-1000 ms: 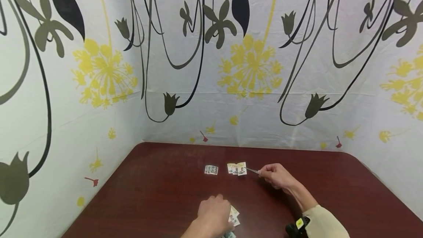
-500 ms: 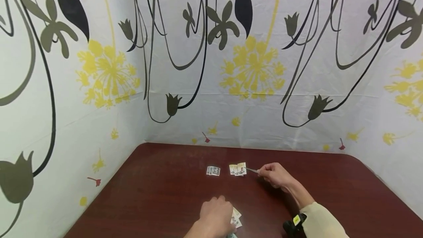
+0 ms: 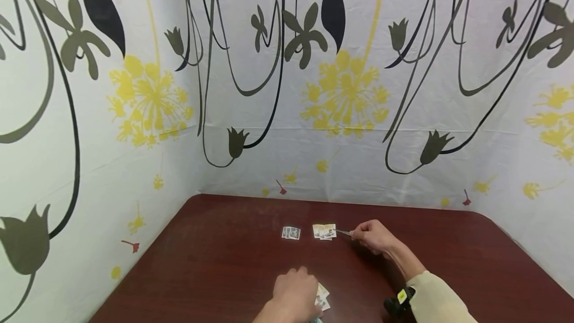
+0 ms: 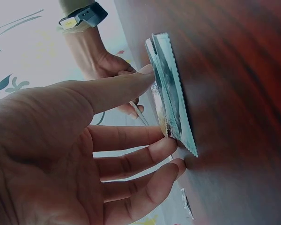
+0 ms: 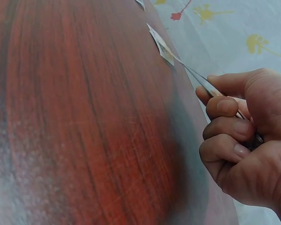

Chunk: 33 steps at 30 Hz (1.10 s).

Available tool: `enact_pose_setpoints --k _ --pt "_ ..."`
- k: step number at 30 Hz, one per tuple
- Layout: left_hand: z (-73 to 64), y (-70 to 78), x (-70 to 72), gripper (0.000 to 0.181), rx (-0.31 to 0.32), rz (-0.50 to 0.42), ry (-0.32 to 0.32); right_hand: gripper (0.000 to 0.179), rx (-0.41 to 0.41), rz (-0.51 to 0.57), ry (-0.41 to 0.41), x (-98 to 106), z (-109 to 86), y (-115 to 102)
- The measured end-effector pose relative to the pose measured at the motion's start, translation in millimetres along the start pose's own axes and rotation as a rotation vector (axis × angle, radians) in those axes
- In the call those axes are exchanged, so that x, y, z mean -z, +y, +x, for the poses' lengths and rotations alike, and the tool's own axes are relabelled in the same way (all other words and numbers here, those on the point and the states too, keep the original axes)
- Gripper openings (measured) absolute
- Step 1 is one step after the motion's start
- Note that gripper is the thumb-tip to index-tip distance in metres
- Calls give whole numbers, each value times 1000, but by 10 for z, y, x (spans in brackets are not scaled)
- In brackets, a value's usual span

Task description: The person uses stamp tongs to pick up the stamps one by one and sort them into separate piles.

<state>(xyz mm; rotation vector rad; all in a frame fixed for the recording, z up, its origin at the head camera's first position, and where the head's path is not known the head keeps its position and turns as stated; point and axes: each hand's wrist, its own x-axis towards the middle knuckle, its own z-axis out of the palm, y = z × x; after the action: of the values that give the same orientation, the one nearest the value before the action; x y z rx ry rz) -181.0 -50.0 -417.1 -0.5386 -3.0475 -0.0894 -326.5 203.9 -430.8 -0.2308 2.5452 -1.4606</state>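
My right hand [image 3: 374, 237] pinches a pair of metal tweezers [image 5: 203, 79], the other fingers curled round their back end. The tweezers' tips meet the right side of an overlapping row of yellowish postage stamps [image 3: 324, 231] on the far part of the table. My left hand [image 3: 296, 290] is close over the table nearer the body. Between its thumb and fingers it holds a few stamps with serrated edges [image 4: 175, 89], bluish-green on the outer side. Yellowish stamps [image 3: 322, 300] show past that hand in the head view.
A second overlapping group of grey stamps [image 3: 291, 233] lies left of the yellowish row. The dark red-brown wooden table [image 3: 215, 253] reaches back to a white cloth [image 3: 269, 113] with printed flowers, which also hangs along both sides.
The tweezers have shifted the right-hand yellowish stamp, so it overlaps the others more and lines up with them. My left hand keeps its hold; the head view has turned slightly.
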Motion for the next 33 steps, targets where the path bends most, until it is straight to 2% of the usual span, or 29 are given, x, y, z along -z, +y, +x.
enact_pose_setpoints --k 6,12,21,33 --pt "3 8 -10 43 2 0 -1 27 -33 -13 11 29 -38 6" --pt "-6 -4 -29 40 -1 -8 2 29 -39 -14 -11 78 -59 69" --pt "-14 -5 -17 40 4 -28 1 29 2 -1 -13 114 -173 117" --pt "-20 -24 7 39 0 -46 25 37 60 -113 -45 80 -423 26"
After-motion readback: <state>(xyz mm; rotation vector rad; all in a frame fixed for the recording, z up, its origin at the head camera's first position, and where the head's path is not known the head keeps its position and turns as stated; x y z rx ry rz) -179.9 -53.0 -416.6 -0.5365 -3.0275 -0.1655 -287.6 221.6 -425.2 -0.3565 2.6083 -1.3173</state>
